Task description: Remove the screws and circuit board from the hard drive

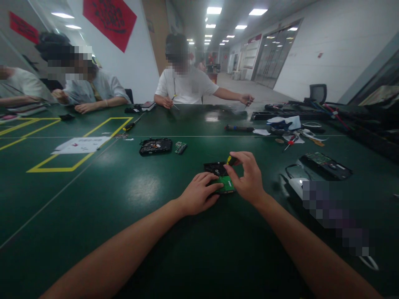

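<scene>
On the green table in front of me lies a black hard drive (215,167) with a green circuit board (229,183) at its near end. My left hand (201,193) rests over its left side, fingers on top and thumb along the near edge, holding it. Above the board, my right hand (249,176) pinches the yellow and black handle of a screwdriver (230,160). The screwdriver's shaft and tip are hidden, so contact with the board cannot be seen.
Left of the drive lie an opened black case (156,146) and a small circuit board (181,147). Another dark device (326,165) and a partly blurred white-ended object (297,185) are at right. A yellow-handled screwdriver (129,125) lies farther left. Co-workers sit across the table.
</scene>
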`<act>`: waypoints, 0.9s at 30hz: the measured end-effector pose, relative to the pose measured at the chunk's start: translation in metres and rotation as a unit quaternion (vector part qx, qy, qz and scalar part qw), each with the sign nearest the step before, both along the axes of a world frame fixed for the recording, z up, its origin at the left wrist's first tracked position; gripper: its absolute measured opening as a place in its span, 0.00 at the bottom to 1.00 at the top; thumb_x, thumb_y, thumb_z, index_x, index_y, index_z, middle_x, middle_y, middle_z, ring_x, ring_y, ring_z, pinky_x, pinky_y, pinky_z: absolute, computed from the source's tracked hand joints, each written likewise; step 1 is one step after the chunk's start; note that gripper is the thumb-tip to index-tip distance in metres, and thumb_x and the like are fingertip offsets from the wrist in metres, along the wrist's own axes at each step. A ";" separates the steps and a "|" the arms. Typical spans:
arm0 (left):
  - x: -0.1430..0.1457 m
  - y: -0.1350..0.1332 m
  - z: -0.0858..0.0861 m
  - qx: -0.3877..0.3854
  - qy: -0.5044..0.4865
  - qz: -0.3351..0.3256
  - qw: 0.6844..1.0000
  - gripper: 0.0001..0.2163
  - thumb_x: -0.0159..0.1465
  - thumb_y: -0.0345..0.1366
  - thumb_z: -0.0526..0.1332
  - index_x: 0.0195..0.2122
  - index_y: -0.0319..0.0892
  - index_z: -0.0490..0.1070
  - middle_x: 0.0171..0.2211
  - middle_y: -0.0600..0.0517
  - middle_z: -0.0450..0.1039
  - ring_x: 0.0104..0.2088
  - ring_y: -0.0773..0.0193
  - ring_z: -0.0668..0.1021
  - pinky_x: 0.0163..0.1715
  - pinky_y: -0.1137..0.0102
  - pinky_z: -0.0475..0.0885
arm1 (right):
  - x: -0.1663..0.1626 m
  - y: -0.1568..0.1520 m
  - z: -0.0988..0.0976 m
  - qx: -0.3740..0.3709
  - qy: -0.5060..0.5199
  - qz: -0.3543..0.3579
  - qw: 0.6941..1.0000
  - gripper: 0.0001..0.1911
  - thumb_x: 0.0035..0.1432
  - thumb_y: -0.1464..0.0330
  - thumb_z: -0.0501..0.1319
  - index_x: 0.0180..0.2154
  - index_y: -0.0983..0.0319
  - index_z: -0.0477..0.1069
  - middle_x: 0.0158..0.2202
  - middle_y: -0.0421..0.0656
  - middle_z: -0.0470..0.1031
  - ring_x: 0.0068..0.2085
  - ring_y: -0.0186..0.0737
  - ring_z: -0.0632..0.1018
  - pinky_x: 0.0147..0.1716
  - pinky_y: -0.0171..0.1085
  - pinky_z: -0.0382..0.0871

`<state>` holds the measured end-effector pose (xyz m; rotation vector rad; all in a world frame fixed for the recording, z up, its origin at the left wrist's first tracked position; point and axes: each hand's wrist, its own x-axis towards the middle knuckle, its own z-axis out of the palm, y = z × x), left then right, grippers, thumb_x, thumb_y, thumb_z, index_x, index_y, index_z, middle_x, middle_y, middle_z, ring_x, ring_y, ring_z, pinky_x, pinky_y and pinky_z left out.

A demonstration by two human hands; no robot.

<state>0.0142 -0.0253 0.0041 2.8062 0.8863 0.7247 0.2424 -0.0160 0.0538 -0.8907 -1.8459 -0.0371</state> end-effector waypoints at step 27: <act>0.000 -0.001 0.002 0.001 0.002 0.001 1.000 0.18 0.70 0.40 0.61 0.61 0.45 0.72 0.61 0.42 0.69 0.63 0.46 0.69 0.64 0.46 0.66 | -0.002 -0.002 -0.004 -0.015 -0.025 0.013 0.999 0.32 0.70 0.70 0.58 0.71 0.49 0.56 0.62 0.48 0.72 0.52 0.50 0.79 0.54 0.55 0.76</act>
